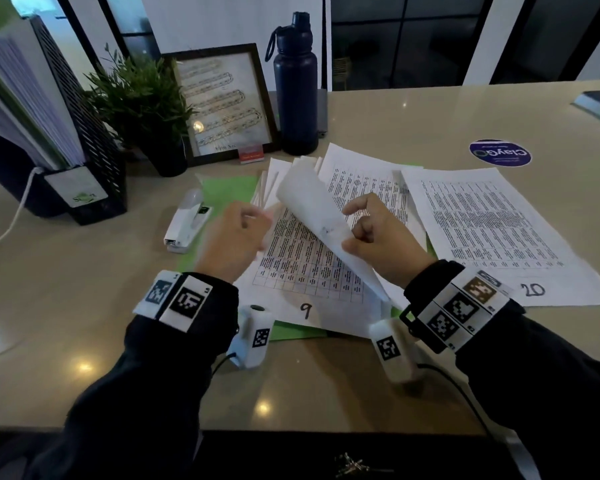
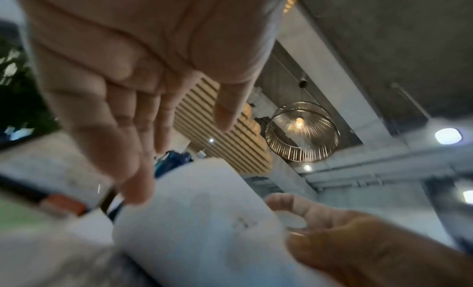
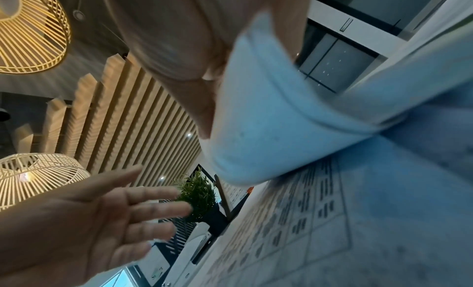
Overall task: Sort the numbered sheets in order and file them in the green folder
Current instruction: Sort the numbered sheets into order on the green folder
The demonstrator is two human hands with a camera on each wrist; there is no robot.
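Observation:
A green folder point(image 1: 222, 188) lies open on the table under a loose pile of printed sheets. On top lies the sheet marked 9 point(image 1: 305, 271); the sheet marked 20 point(image 1: 499, 230) lies apart to the right. My right hand point(image 1: 352, 239) pinches the edge of a curled sheet point(image 1: 312, 209) and holds it lifted over the pile; its number is hidden. My left hand point(image 1: 253, 220), blurred, hovers open just left of that sheet. The left wrist view shows straight fingers point(image 2: 143, 129) above the curled sheet point(image 2: 199, 220). In the right wrist view the curled sheet point(image 3: 268, 119) hangs from my thumb.
A white stapler point(image 1: 187, 223) lies left of the folder. Behind the pile stand a dark water bottle point(image 1: 295, 88), a framed picture point(image 1: 222, 102), a potted plant point(image 1: 146, 105) and a black file rack point(image 1: 66, 133). A round sticker point(image 1: 499, 152) is on the table at the right.

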